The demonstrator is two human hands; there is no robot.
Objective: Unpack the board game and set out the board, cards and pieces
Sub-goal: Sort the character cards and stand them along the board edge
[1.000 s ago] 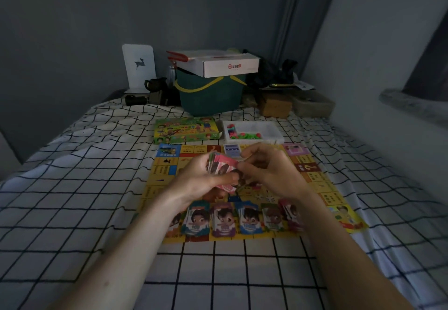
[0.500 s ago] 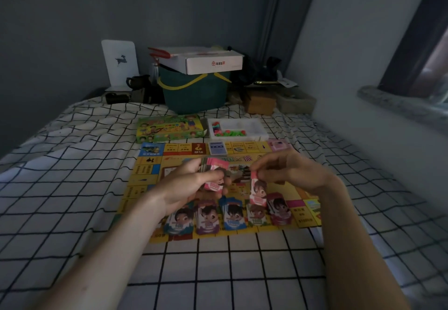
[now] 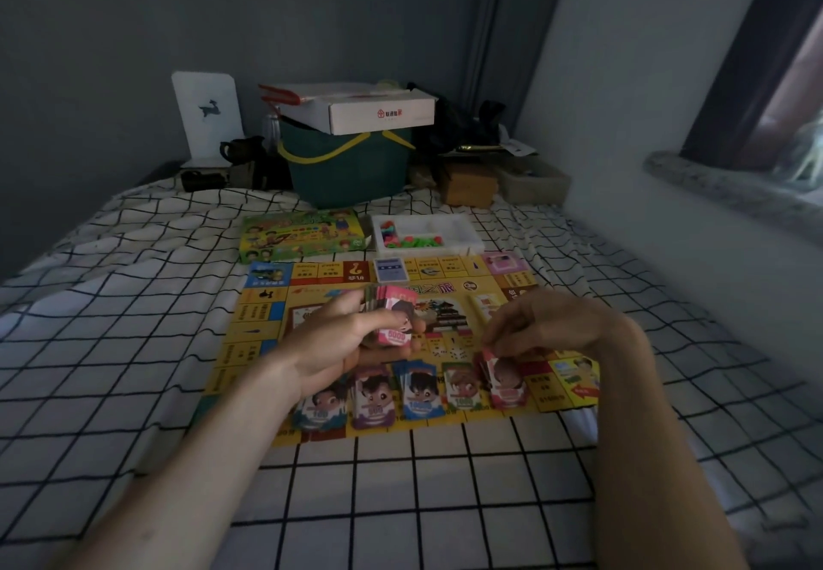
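Your left hand [image 3: 332, 342] grips the unsorted money stack [image 3: 394, 315] over the board [image 3: 258, 324] centre, while your right hand [image 3: 541, 329] pinches a red note [image 3: 505, 380] onto the rightmost near-edge pile, likely sorting by denomination.

Two bare forearms, no sleeves — unadorned

The board [image 3: 267, 324] is spread on the bed [image 3: 133, 391]. Five card piles [image 3: 418, 387] are lined along its near edge. Behind the board, the game box [image 3: 303, 237] is set left of the tray of pieces [image 3: 425, 235]; a bucket [image 3: 352, 168] is placed farther back.
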